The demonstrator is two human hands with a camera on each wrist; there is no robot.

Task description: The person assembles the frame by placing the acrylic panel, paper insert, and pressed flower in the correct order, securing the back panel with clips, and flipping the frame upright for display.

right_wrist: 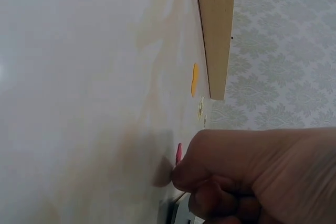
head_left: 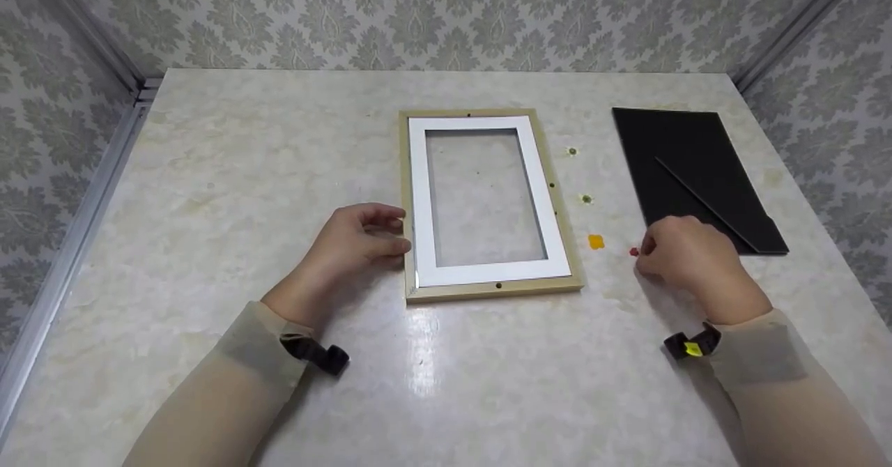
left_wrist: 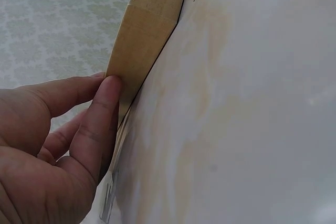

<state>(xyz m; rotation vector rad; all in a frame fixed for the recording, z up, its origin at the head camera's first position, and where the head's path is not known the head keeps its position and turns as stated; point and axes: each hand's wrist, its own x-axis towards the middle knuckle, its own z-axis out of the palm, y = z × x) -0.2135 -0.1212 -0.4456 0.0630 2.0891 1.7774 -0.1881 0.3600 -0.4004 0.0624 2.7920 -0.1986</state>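
Note:
A light wooden picture frame (head_left: 493, 293) with a white mat (head_left: 502, 272) lies on the table, its back side up. My left hand (head_left: 355, 237) touches the frame's left side with its thumb and fingertips, fingers loosely bent. The left wrist view has the thumb (left_wrist: 109, 90) against the wooden side. At the right, my right hand (head_left: 686, 254) has its fingers curled down at the tabletop, pinching the edge of a small red flower-like piece (head_left: 633, 251). Its far part is hidden by the fingers. An orange flower-like piece (head_left: 595, 242) lies between that hand and the frame.
Two small pale flowers with dark centres, the upper one (head_left: 572, 151) and the lower one (head_left: 586, 199), lie right of the frame. A black backing board (head_left: 686, 136) with a stand flap (head_left: 704, 198) lies beyond the right hand. Patterned walls (head_left: 418, 21) border the table.

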